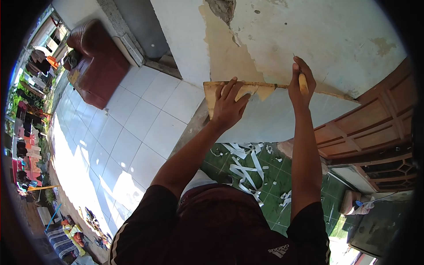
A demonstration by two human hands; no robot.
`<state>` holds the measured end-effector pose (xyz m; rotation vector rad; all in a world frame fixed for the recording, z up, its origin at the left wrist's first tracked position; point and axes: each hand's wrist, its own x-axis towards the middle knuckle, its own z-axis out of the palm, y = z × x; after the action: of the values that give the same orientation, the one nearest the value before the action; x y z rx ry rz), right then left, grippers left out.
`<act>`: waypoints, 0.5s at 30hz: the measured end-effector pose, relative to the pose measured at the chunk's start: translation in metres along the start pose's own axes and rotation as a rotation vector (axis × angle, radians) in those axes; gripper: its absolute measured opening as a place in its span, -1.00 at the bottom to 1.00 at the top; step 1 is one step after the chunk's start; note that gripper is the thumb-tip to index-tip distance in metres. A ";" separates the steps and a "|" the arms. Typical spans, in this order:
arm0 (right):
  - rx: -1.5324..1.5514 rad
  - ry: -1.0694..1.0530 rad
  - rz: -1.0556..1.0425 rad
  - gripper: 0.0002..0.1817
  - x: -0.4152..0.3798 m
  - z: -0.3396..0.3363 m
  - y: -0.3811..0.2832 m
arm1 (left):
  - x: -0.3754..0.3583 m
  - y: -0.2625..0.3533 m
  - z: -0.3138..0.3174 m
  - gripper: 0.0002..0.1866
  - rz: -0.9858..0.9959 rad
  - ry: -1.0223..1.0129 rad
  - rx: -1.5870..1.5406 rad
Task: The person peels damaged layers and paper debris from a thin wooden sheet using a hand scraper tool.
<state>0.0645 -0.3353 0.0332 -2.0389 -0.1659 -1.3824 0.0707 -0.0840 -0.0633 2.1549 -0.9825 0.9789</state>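
Observation:
My left hand (230,104) lies with its fingers spread over the brown top edge of a pale slab or low partition (265,117) against the wall. Its left end is yellowish where the surface has come away. My right hand (302,81) is closed around a tool with a yellow handle (303,85) above the same edge. A thin, dark tip shows beyond my fingers; the tool's exact kind is not clear. Behind both hands, the white wall (304,35) has a broad tan patch with peeled coating.
Curled white strips (247,170) and scraps litter the green tiled floor (276,212) below. A worn red sofa (104,62) stands on white tiles (145,115) to the left. Brown wooden panelling (366,115) is at right. Hanging clothes (28,119) line the far left.

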 end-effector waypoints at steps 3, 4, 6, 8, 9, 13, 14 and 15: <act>-0.164 -0.157 0.155 -0.76 -0.014 0.006 0.017 | 0.004 -0.001 0.016 -0.77 -0.032 0.069 0.028; -0.247 -0.205 0.164 -0.76 -0.019 0.006 0.021 | 0.004 -0.001 0.018 -0.78 -0.043 0.087 0.024; -0.264 -0.176 0.198 -0.74 -0.022 0.010 0.022 | 0.002 -0.002 0.025 -0.78 -0.041 0.125 0.046; -0.385 -0.232 0.285 -0.71 -0.018 0.008 0.020 | 0.002 -0.009 0.033 -0.77 -0.003 0.171 0.089; -0.354 -0.199 0.237 -0.65 -0.021 0.010 0.027 | 0.002 -0.012 0.036 -0.75 0.013 0.182 0.102; -0.311 -0.156 0.212 -0.67 -0.023 0.012 0.027 | 0.002 -0.020 0.043 -0.71 0.047 0.211 0.094; -0.330 -0.163 0.222 -0.67 -0.023 0.013 0.027 | 0.001 -0.022 0.045 -0.71 0.052 0.205 0.101; -0.347 -0.174 0.232 -0.68 -0.021 0.013 0.024 | 0.001 -0.023 0.045 -0.70 0.053 0.198 0.111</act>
<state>0.0763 -0.3412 0.0009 -2.3756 0.2467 -1.1502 0.1063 -0.1038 -0.0928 2.0806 -0.9123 1.2723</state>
